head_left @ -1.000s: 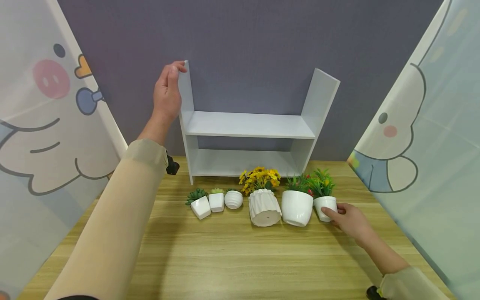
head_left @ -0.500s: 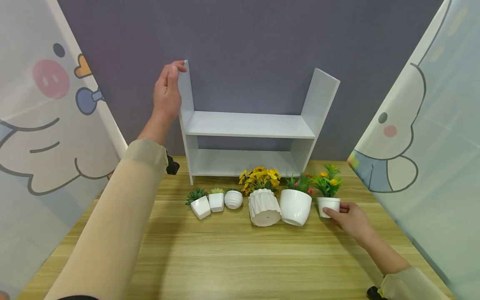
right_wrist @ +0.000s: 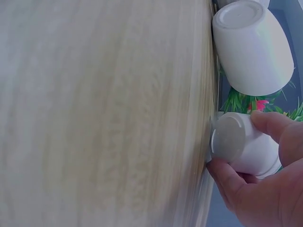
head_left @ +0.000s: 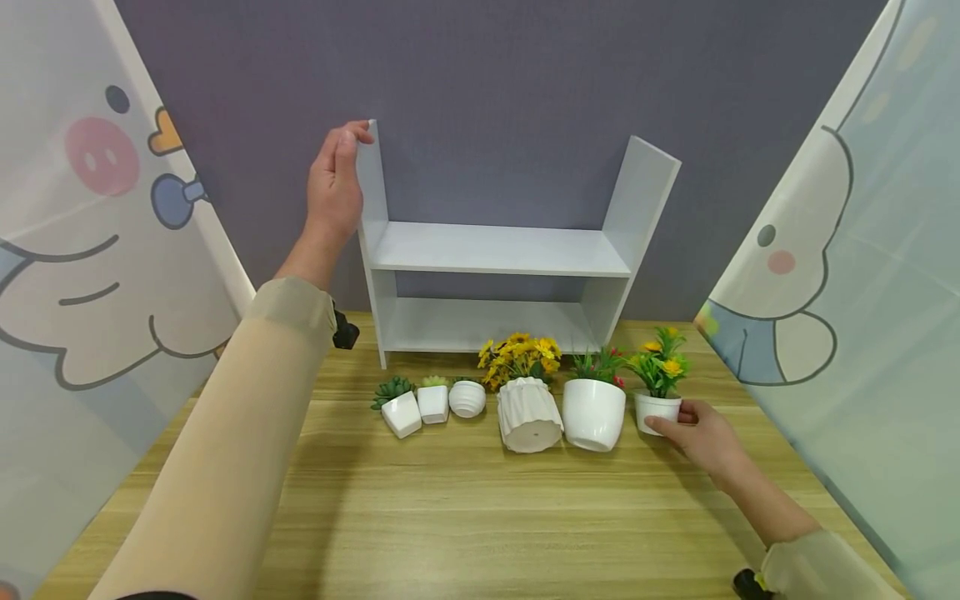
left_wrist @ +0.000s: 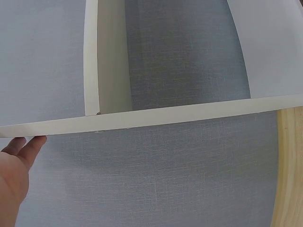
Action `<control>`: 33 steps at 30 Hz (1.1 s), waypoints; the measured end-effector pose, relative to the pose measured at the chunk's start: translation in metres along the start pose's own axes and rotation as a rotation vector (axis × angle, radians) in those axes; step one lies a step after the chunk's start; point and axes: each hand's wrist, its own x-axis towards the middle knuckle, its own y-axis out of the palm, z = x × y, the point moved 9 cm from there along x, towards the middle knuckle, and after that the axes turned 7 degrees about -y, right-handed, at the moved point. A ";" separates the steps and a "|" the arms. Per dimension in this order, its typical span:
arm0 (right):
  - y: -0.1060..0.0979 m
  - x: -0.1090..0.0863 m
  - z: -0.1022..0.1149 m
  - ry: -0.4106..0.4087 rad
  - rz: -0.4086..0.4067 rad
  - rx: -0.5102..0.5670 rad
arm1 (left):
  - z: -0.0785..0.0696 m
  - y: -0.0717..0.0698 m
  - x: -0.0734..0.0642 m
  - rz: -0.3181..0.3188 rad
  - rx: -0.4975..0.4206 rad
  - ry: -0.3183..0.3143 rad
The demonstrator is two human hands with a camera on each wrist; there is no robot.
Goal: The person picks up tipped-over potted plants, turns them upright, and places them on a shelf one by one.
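Note:
At the right, my right hand [head_left: 701,435] pinches a small white pot [head_left: 657,412] with yellow-flowered greenery [head_left: 660,367] between thumb and fingers. The right wrist view shows the base of this white pot [right_wrist: 241,142], with the thumb on one side and fingers beneath. Left of it lies a larger white pot [head_left: 594,414] with red flowers [head_left: 600,364]. My left hand [head_left: 336,187] is raised, fingers bent over the top of the white shelf's [head_left: 495,250] left side panel. In the left wrist view, its fingertips [left_wrist: 34,144] meet the panel edge [left_wrist: 156,117].
A ribbed white pot [head_left: 529,417] with yellow flowers [head_left: 520,358] and small succulents in a round pot [head_left: 467,400] and two square pots [head_left: 432,405] line the wood table [head_left: 450,517]. Cartoon panels [head_left: 97,250] flank both sides; a grey wall [head_left: 502,83] stands behind.
My right hand has shifted the small potted plant slightly right and turned its flowers rightward, away from the red-flowered plant. The large white pot rocked slightly. My left hand stays put.

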 end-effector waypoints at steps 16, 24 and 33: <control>-0.003 0.006 0.002 -0.064 -0.017 -0.080 | 0.000 0.000 -0.001 0.007 0.011 -0.006; -0.003 0.011 0.008 -0.154 -0.059 -0.180 | -0.001 -0.001 0.000 0.003 0.000 0.002; 0.000 0.017 0.015 -0.222 -0.078 -0.285 | -0.001 -0.001 0.001 0.006 -0.019 0.022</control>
